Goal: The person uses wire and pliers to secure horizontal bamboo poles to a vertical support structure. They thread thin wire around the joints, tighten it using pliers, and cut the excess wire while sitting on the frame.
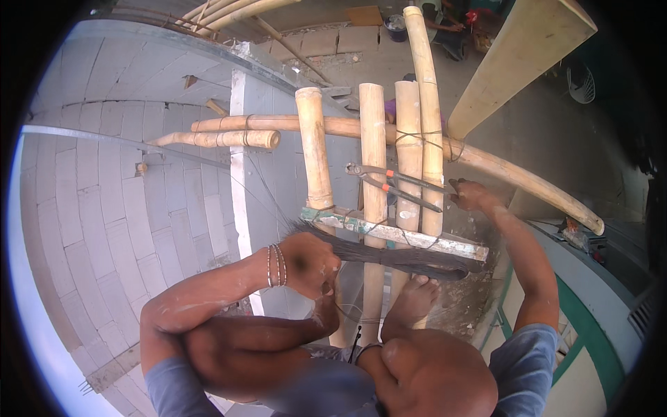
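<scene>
My left hand (306, 264), with beaded bracelets on its wrist, is closed around one end of a folded bundle of thin dark wire (403, 258). The bundle stretches right, above my bare foot (415, 302). Long-handled pincers (396, 184) with orange bands lie slanted across upright bamboo poles (373, 146), jaws toward the left. Beside their handle ends is my right hand (472, 195), fingers apart; whether a fingertip touches the handle cannot be told. A paint-stained wooden strip (396, 233) crosses the poles, tied with dark wire.
A long horizontal bamboo pole (521, 177) runs behind the uprights, bound to them. At left stands a grey block wall (125, 208). A wide board-like beam (521, 66) rises at upper right. Far below, another person (448, 28) sits near a bucket (395, 26). A green-framed panel (590, 333) is at right.
</scene>
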Tool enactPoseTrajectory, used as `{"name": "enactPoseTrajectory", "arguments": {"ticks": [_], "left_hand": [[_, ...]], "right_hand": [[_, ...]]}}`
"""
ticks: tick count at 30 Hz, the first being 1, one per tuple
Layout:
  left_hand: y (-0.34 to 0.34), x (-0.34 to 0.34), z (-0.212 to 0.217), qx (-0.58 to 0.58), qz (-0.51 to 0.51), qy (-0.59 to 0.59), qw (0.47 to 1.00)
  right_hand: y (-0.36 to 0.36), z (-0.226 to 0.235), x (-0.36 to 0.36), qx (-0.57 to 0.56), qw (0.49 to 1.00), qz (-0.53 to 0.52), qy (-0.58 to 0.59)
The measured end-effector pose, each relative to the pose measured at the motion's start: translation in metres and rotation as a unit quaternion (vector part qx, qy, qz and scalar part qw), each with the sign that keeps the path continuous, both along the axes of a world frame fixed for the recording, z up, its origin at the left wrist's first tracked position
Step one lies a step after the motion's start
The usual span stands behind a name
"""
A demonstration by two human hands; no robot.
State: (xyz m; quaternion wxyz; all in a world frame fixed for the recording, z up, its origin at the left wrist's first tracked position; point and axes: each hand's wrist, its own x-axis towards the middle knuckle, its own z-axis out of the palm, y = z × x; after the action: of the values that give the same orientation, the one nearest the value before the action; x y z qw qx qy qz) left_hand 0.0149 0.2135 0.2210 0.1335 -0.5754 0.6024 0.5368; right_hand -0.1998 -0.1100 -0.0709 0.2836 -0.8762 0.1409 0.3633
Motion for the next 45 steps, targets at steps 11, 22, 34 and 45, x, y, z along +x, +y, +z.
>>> {"name": "enactPoseTrajectory", "arguments": {"ticks": [11, 22, 34, 45], "left_hand": [[0.042, 0.011, -0.014, 0.049, 0.075, 0.016, 0.996], [0.044, 0.014, -0.013, 0.013, 0.130, 0.036, 0.991], [0.027, 0.012, -0.016, 0.035, 0.069, 0.005, 0.997], [0.026, -0.002, -0.008, 0.005, 0.038, -0.011, 0.999]], "right_hand": [[0.042, -0.065, 0.041, 0.088, 0.987, -0.085, -0.100], [0.056, -0.111, 0.052, 0.058, 0.989, -0.083, -0.105], [0.014, -0.027, 0.016, 0.013, 0.996, -0.027, -0.078], [0.026, 0.190, -0.035, -0.157, 0.949, -0.088, -0.259]]}}
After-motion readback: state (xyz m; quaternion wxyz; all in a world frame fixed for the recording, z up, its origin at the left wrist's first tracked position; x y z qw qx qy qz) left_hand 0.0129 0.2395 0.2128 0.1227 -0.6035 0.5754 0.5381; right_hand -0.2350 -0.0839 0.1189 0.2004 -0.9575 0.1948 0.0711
